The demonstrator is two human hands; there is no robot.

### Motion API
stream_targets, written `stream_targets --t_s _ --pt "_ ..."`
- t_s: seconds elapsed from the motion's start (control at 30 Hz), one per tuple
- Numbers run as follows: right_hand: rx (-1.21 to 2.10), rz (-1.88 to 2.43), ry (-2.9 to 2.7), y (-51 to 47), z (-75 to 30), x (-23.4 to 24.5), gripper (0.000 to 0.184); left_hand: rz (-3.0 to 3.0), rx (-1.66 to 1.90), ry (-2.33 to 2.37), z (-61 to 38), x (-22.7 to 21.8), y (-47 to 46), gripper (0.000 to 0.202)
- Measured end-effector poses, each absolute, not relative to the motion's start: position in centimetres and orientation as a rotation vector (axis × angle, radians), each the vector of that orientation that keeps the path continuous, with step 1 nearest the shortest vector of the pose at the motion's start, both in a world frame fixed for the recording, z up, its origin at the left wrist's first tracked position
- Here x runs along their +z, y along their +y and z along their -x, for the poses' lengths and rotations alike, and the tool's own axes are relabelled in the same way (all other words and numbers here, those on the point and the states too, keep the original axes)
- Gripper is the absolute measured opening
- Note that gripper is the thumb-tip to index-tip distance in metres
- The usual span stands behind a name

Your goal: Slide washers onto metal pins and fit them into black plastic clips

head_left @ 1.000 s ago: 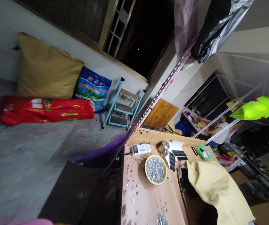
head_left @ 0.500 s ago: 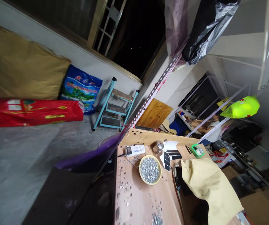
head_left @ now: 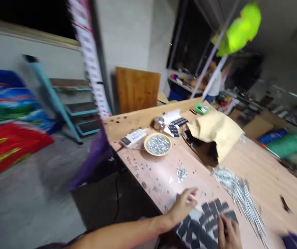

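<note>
Dark square pads point(head_left: 205, 221) lie spread on the wooden workbench point(head_left: 254, 166), at its near edge. The left hand point(head_left: 183, 207) rests at their left border, fingers loosely curled; whether it holds anything is unclear. The right hand point(head_left: 228, 235) lies on them, its grip blurred. Beyond them sits a yellow bowl point(head_left: 157, 144) of metal bits.

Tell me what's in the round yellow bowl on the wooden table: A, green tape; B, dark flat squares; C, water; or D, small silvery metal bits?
D: the yellow bowl is filled with a heap of small silvery pieces, like the loose ones scattered on the wooden table near it; the dark flat squares lie apart, by the left hand and right hand.
</note>
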State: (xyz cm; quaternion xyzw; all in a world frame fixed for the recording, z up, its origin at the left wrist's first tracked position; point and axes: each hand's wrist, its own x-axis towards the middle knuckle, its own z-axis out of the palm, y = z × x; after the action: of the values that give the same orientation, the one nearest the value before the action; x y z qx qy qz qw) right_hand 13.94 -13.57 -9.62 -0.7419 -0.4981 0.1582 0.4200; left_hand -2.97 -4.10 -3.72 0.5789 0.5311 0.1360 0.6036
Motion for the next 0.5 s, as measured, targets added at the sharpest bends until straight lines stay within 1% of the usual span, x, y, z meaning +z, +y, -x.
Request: stream_targets --t_s 0.1,0.2,0.27,0.37,0.43,0.5 --pt "0.198 2.117 -1.179 -17.9 -13.3 -9.8 0.045 -1.493 0.316 1.317 5.7 -5.1 -4.3 0.047" --pt "-0.005 2.258 -1.307 -17.6 -14.5 -11.2 0.050 -1.692 0.355 1.378 8.4 -5.9 -4.7 0.049" --pt "-0.066 2.281 -1.436 -16.9 -15.7 -12.5 0.050 -1.809 0.387 1.369 9.6 -6.1 -5.0 0.047" --pt "-0.059 2.318 -1.540 -16.5 -17.4 -14.6 0.050 -1.922 0.418 1.339 10.2 -6.4 -5.0 0.045" --pt "-0.001 2.361 -1.517 -16.7 -17.8 -15.6 0.050 -1.955 0.426 1.345 10.2 -6.5 -4.9 0.046" --pt "0.097 2.297 -1.567 -17.2 -17.3 -15.7 0.049 -1.965 0.430 1.359 10.2 -6.7 -4.8 0.047"
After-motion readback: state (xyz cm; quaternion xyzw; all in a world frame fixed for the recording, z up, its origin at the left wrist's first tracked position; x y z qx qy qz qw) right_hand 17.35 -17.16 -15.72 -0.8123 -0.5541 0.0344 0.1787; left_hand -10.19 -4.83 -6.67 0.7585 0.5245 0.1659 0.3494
